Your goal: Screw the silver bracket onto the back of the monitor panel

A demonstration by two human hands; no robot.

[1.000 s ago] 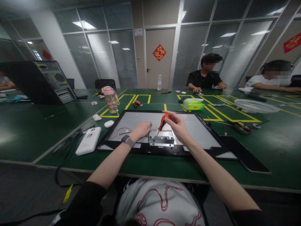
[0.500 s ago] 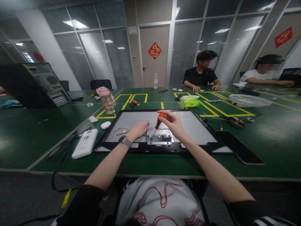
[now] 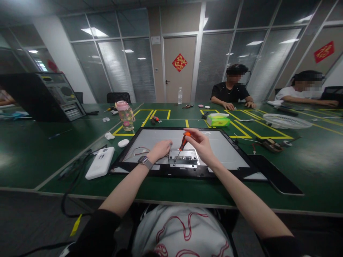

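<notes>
A flat monitor panel (image 3: pixel 230 150) lies face down on the green table, its grey back up inside a black frame. A small metal bracket plate (image 3: pixel 184 157) sits near the panel's front edge. My right hand (image 3: pixel 202 144) is closed round an orange-handled screwdriver (image 3: pixel 183 142), whose tip points down at the bracket's left part. My left hand (image 3: pixel 160 149), with a watch on its wrist, rests on the panel just left of the bracket, fingers curled; I cannot make out anything in it. Thin wires (image 3: pixel 139 150) lie on the panel to the left.
A white power bank (image 3: pixel 100 162), a white mouse (image 3: pixel 123 142), a pink-lidded bottle (image 3: pixel 124 115) and a computer case (image 3: pixel 50 94) stand at left. A black panel (image 3: pixel 276 175), a green tissue box (image 3: pixel 219 120) and a fan grille (image 3: pixel 288 121) are at right. Two people sit across the table.
Only the head camera has shifted slightly. Both hands stay on the panel, the screwdriver still held over the bracket.
</notes>
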